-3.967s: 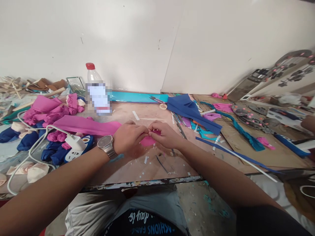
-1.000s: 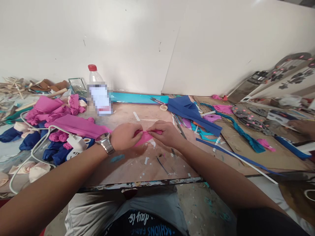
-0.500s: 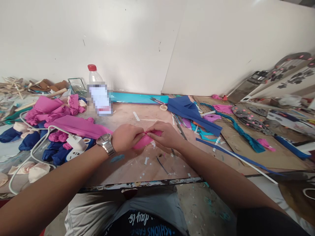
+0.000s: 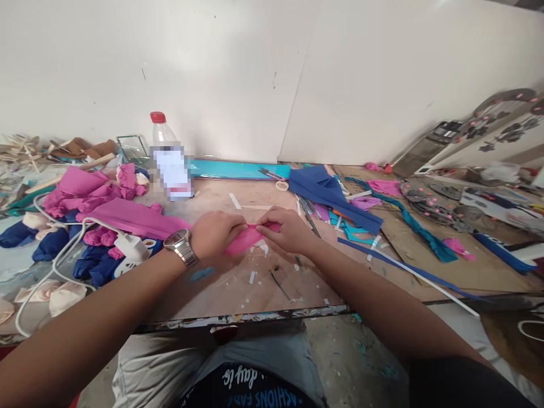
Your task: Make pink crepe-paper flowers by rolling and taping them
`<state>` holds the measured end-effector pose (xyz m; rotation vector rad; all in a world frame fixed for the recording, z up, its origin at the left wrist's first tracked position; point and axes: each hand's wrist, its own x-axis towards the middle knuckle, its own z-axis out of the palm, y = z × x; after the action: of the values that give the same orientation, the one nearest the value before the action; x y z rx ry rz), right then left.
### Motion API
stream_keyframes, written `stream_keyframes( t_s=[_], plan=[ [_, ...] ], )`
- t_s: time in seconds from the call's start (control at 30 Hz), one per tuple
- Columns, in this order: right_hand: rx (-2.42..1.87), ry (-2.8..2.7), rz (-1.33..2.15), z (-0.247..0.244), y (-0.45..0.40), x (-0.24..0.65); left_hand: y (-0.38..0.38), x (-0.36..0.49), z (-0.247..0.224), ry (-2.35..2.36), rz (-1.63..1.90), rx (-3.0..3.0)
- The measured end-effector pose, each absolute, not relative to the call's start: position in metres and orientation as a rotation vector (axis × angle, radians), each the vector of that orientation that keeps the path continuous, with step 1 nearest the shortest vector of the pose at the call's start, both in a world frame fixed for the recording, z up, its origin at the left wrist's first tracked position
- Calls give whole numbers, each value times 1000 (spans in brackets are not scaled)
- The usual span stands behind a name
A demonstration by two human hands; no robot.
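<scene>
Near side: bare table. Past that, 2 hands close together, not touching as far as I can see, thumbs pinched to fingers. Left hand, watch on wrist, clamps the pink strip; right hand clamps it too. Strip bridges the gap between the 2, part showing on the near side of the left fingertips. Beyond the hands: 1 white scrap, then ring, snips.
</scene>
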<state>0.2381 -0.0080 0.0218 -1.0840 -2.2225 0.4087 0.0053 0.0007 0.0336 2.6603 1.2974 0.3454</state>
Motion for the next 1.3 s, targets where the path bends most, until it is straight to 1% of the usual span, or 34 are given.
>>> stream_keyframes(
  t_s=[0.63, 0.87, 1.3],
  plan=[
    [-1220, -2177, 334, 20, -3, 244, 9, -2, 37, 1520, 377, 2524],
    [-1098, -2242, 343, 19, -9, 237, 0, 0, 41, 1061, 289, 2540],
    [-949, -2267, 395, 20, -13, 234, 5, 0, 37, 1012, 335, 2442]
  ],
)
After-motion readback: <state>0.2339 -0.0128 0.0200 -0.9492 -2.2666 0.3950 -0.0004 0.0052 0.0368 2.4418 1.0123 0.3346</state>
